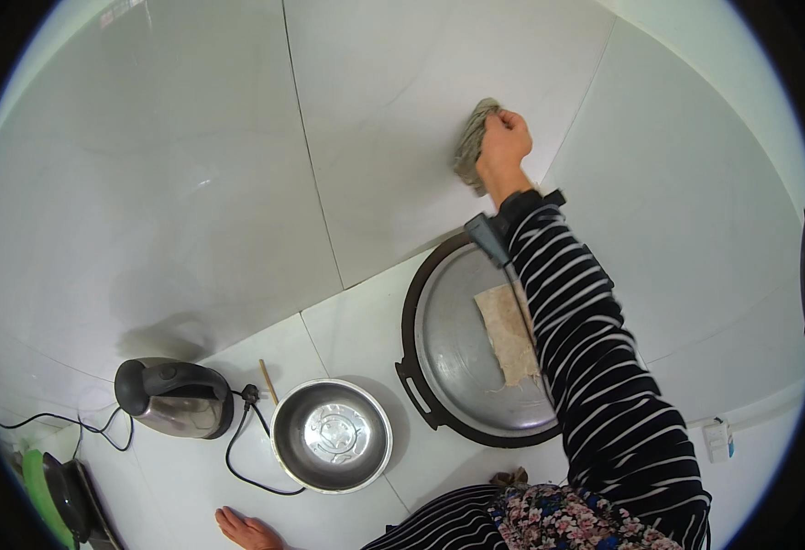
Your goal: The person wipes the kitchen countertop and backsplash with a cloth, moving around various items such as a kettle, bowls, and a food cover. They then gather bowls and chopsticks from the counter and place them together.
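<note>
My right hand [505, 141] grips a crumpled grey-green cloth [474, 148] against the pale tiled wall [388, 89], above a large round pan with a dark rim [412, 316]. A flat metal lid [447, 344] covers the pan, and a folded beige cloth [505, 330] lies on it, partly hidden by my sleeve. Low in the picture, my left hand [247, 531] rests on the white tiled surface [182, 488] with nothing visible in it. A shiny metal bowl [333, 436] stands between that hand and the pan.
An electric kettle [179, 402] stands at the left near the wall, its black cord and plug [250, 394] beside the bowl. A thin wooden stick [268, 380] lies behind the bowl. Green and dark dishes [48, 491] are at the lower left. A wall socket [717, 442] is at the right.
</note>
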Available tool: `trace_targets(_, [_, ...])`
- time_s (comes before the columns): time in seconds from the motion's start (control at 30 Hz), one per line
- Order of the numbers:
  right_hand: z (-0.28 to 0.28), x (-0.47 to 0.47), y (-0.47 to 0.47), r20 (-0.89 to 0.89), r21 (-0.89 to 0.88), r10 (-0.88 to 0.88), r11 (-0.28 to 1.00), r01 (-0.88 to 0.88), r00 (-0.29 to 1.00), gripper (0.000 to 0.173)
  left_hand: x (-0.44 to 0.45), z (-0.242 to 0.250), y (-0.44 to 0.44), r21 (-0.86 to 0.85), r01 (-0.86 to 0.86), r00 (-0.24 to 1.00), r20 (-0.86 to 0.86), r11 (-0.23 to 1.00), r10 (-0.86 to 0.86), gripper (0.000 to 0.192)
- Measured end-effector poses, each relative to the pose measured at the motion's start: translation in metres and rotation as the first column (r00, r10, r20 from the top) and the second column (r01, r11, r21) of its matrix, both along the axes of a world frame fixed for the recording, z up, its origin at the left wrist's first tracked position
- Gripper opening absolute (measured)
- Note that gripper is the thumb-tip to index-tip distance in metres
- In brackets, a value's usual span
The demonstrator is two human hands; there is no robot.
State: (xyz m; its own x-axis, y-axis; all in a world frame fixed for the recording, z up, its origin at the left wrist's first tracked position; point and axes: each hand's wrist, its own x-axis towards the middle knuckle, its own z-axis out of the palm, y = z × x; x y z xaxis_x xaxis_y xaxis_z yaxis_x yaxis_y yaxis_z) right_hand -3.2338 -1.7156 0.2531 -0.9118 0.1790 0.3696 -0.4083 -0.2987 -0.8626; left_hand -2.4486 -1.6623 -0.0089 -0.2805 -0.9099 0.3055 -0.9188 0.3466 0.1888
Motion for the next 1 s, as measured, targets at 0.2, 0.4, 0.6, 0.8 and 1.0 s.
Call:
trace_targets(0.2, [-0.067,0.094,-0.037,-0.320,0.265,-0.015,0.959,0.105,0.947,0.020,0.005,-0.005,-0.005,-0.029,0.068,0.996,0.064,0.997,-0.066,0.066])
trace_targets(0.4, [-0.108,0.148,-0.035,0.084,0.395,0.291,0.868,-0.300,0.953,0.018,0.000,0.002,-0.004,0.033,-0.022,0.999,0.037,0.999,0.021,0.065])
trace_targets(0.6, [-0.100,0.160,-0.001,0.286,0.235,0.635,0.680,-0.695,0.718,0.018,0.000,0.001,-0.001,0.181,-0.172,0.985,0.015,0.968,0.172,0.054])
trace_targets(0.8, [-0.115,0.110,0.007,0.264,0.410,0.727,0.510,-0.756,0.634,0.021,-0.001,0.000,-0.003,0.180,-0.199,0.980,0.037,0.963,0.195,0.052])
trace_targets(1.0, [-0.163,0.099,0.026,0.056,0.997,0.593,0.002,-0.071,0.803,0.029,-0.004,0.004,-0.004,0.164,-0.180,0.984,0.049,0.970,0.174,0.052])
